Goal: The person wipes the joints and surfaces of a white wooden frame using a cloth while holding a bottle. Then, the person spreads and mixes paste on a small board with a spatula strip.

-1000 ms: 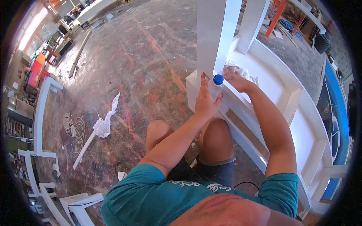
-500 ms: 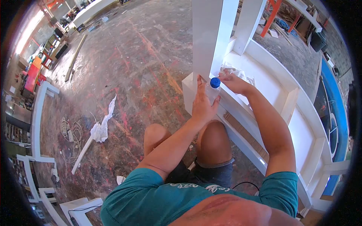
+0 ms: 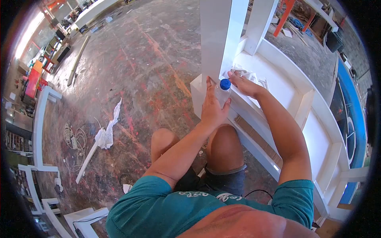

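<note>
A clear plastic bottle (image 3: 223,95) with a blue cap (image 3: 225,84) stands upright in my left hand (image 3: 214,105). My left fingers wrap its near and left sides, beside the foot of a white post (image 3: 214,39). Just right of the cap, my right hand (image 3: 245,85) reaches over the white frame with its fingers stretched forward, apart from the bottle. A crumpled white cloth (image 3: 254,76) lies in the frame right behind those fingers. Whether the fingertips touch it is hard to make out.
The curved white frame (image 3: 333,119) runs along my right side, with crosspieces. On the stained floor (image 3: 139,79) at left lie a white rag (image 3: 105,138), a white strip (image 3: 86,164) and a coiled cable (image 3: 75,141). White frames (image 3: 39,131) stand at far left.
My right hand has moved from beside the blue cap up and away, towards the white cloth. My left hand keeps the bottle in nearly the same place.
</note>
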Demonstrator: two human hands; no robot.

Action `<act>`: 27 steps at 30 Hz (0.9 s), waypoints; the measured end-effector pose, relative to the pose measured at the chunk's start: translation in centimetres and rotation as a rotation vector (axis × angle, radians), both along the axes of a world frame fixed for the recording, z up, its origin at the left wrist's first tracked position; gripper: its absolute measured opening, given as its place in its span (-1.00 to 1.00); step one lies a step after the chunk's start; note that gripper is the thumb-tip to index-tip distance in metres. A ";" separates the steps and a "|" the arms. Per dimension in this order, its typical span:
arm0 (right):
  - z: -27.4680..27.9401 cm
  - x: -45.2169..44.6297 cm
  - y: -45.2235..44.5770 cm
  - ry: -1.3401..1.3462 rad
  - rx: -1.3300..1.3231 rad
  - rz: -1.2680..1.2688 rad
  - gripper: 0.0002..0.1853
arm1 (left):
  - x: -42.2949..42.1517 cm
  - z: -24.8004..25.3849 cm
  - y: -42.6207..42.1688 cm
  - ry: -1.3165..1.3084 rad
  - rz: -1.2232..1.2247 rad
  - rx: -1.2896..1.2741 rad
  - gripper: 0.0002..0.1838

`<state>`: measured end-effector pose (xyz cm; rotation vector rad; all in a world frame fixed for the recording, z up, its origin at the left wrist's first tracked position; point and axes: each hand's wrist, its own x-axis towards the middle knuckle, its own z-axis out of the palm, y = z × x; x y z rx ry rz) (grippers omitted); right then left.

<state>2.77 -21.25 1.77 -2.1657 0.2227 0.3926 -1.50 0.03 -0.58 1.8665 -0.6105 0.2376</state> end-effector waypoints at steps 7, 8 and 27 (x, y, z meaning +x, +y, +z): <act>1.4 -1.3 1.1 -0.146 -0.041 0.027 0.00 | -0.2 -0.1 0.0 0.026 0.000 0.044 -0.06; 1.1 -1.1 0.8 -0.121 -0.038 0.047 0.00 | 0.0 -0.7 -0.1 -0.012 0.013 0.064 0.03; 3.4 -1.4 1.2 -0.058 -0.135 0.121 -0.06 | 0.1 0.2 0.2 0.024 -0.024 0.079 0.05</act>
